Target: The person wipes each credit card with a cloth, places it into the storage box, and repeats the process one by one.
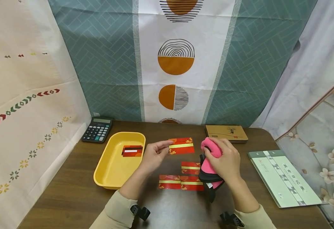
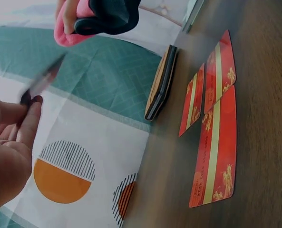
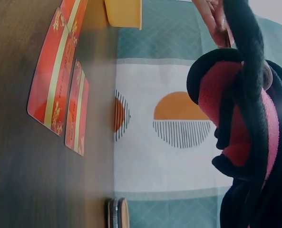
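My left hand (image 1: 152,157) pinches a red card with a yellow band (image 1: 181,146) at its left end, above the table. In the left wrist view that card (image 2: 44,80) is nearly edge-on and blurred. My right hand (image 1: 227,158) grips a bunched pink fleecy cloth item with black edging (image 1: 211,165), just right of the card. A black strap and a round snap show on the cloth item (image 3: 274,118) in the right wrist view; its full shape is hidden by folds. Below the hands, three matching red cards (image 1: 169,182) lie flat on the table, two side by side and one behind.
A yellow tray (image 1: 106,178) on the left holds a red card with black and white stripes (image 1: 132,151). Behind it sits a calculator (image 1: 97,129). A brown notebook (image 1: 227,133) lies at the back right, and a pale green book (image 1: 281,178) lies near the right edge.
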`<state>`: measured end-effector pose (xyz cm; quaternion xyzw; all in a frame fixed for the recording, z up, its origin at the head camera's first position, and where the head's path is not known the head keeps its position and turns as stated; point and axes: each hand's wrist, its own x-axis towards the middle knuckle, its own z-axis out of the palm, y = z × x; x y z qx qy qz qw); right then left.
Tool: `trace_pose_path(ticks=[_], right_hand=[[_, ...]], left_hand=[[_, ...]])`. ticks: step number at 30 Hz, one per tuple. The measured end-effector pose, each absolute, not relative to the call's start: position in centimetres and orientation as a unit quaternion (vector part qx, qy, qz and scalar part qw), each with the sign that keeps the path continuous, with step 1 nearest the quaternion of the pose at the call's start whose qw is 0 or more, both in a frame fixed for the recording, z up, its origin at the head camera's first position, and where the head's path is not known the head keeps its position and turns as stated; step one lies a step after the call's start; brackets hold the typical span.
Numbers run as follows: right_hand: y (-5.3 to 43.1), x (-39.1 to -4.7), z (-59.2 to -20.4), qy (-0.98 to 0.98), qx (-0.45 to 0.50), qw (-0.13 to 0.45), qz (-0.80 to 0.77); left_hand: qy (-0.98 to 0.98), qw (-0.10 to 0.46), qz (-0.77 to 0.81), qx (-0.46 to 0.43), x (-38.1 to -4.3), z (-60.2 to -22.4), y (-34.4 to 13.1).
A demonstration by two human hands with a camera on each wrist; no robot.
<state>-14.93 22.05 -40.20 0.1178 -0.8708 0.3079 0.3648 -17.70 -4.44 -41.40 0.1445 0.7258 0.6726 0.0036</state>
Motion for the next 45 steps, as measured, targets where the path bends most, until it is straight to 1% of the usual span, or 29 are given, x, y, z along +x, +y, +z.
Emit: trace_pose_path(ticks=[4, 7, 11, 15, 21, 26, 33, 45], right_hand=[[22.1, -14.9, -40.2, -0.872, 0.116, 0.362, 0.307], [22.2, -14.9, -40.1, -0.872, 0.116, 0.362, 0.307], [22.0, -14.8, -40.0, -0.866, 0.129, 0.366, 0.317], [21.4, -14.7, -40.0, -0.851, 0.161, 0.373, 0.334], [19.8, -14.5, -40.2, -0.842, 0.197, 0.369, 0.34], [19.1, -14.6, -40.4, -0.854, 0.196, 0.36, 0.321], [18.7, -14.8, -40.2, -0.872, 0.177, 0.36, 0.282], [18.6, -14.8, -39.3, -0.892, 0.144, 0.343, 0.256]], left_hand=[[0.696, -0.003, 0.7, 0.161, -17.8, -41.8, -4.4], [0.678, -0.004, 0.719, 0.151, -18.0, -42.2, -4.4], [0.669, -0.014, 0.737, 0.096, -18.1, -42.5, -4.0], [0.649, -0.026, 0.76, 0.031, -18.0, -42.4, -3.3], [0.664, -0.05, 0.746, 0.004, -17.3, -42.4, -2.6], [0.66, -0.046, 0.75, 0.017, -17.1, -42.6, -2.3], [0.648, -0.05, 0.755, 0.083, -17.1, -42.7, -2.4], [0.621, -0.015, 0.763, 0.18, -17.3, -42.4, -2.8]])
